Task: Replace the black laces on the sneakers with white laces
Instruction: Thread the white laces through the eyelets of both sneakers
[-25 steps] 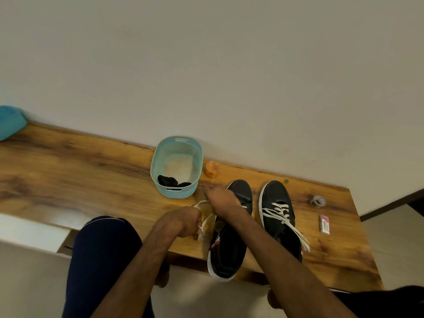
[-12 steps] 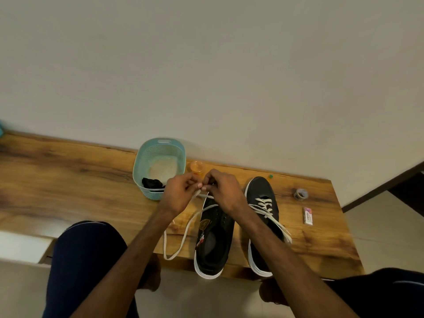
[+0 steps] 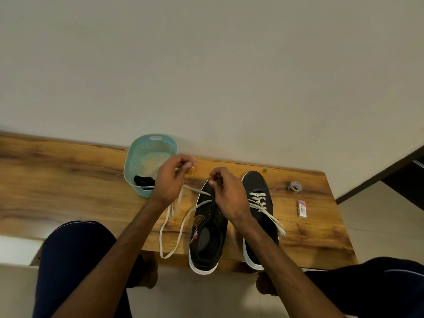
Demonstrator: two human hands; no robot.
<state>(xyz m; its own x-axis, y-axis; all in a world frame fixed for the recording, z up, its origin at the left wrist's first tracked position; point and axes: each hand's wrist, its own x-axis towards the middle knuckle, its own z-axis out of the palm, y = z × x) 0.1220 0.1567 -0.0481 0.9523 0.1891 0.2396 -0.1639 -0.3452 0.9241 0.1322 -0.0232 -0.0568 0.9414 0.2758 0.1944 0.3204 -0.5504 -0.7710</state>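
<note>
Slack of the white lace point(image 3: 184, 222) droops beside the unlaced sneaker point(image 3: 206, 246); at its toe my right hand point(image 3: 227, 193), and beyond it my left hand point(image 3: 171, 180), each pinch lace. Early threading, I judge; next needs tips fed through eyelets

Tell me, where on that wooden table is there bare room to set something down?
The widest bare stretch of the wooden table runs left of the blue basket. A smaller patch lies right of the right sneaker, nearer than the eraser box. Crowded: basket to right sneaker, with left sneaker, white lace, left hand, right hand.
</note>
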